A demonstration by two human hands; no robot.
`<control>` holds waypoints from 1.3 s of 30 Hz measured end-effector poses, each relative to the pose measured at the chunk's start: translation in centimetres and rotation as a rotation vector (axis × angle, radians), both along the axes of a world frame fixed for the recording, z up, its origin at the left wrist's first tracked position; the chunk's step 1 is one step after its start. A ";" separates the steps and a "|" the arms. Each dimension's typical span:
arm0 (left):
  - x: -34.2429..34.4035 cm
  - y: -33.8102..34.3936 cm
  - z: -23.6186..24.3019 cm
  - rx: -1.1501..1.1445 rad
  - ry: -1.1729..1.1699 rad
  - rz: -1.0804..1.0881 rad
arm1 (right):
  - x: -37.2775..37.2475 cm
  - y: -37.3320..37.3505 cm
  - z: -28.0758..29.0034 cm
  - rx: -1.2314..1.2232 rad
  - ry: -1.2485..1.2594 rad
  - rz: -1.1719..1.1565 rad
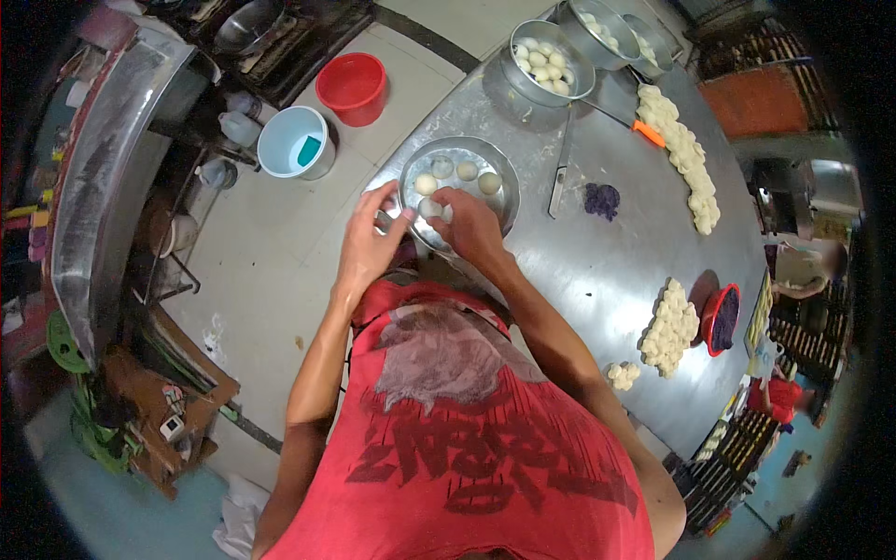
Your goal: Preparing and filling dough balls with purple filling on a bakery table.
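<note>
A round metal pan sits at the near left edge of the steel table, holding several smooth pale dough balls. My right hand reaches over its near side, its fingers closed on one dough ball down in the pan. At the pan's left rim is my left hand, fingers spread and bent, with nothing seen in it. Whether its fingertips touch the rim, I cannot tell. To the right of the pan lie a flat metal spatula-like blade and a lump of purple filling.
Several deep pans of dough balls stand at the table's far end. An orange-handled tool touches a long strip of dough. Nearer are dough pieces and a red bowl of purple filling. A white bucket and red basin stand left.
</note>
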State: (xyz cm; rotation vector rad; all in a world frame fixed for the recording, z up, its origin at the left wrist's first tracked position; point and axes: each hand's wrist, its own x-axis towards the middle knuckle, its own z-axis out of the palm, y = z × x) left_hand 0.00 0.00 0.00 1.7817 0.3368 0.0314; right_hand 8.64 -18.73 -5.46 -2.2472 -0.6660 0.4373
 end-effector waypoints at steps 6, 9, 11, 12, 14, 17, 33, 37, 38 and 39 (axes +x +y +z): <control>1.0 3.1 -2.9 0.239 -0.141 0.120 | -0.4 1.2 0.2 -0.033 -0.071 -0.055; 1.5 2.4 -2.2 0.599 -0.256 0.022 | -0.8 -0.8 0.7 0.052 -0.099 -0.088; 2.6 2.0 -2.9 0.608 -0.237 -0.037 | -0.6 -0.8 2.2 0.042 0.085 -0.135; 3.1 1.4 -2.7 0.699 -0.264 -0.122 | -0.8 -1.0 3.2 0.029 0.271 -0.192; 4.5 0.7 -2.8 0.831 -0.254 -0.288 | -0.3 -1.2 0.3 0.025 0.148 -0.095; 5.6 0.0 -3.0 0.937 -0.150 -0.436 | 0.0 -1.0 -2.8 0.055 -0.112 0.031; 5.5 0.0 -4.5 0.841 -0.173 -0.408 | 5.1 0.3 0.8 -0.417 -0.307 -0.210; 5.3 0.0 -4.9 0.811 -0.201 -0.380 | 5.0 -1.8 0.5 -0.526 -0.283 -0.190; 5.3 0.0 -5.0 0.797 -0.211 -0.368 | 5.0 -1.8 0.1 -0.526 -0.283 -0.196; 5.3 -0.1 -4.9 0.797 -0.215 -0.374 | 5.0 -1.6 0.4 -0.534 -0.287 -0.204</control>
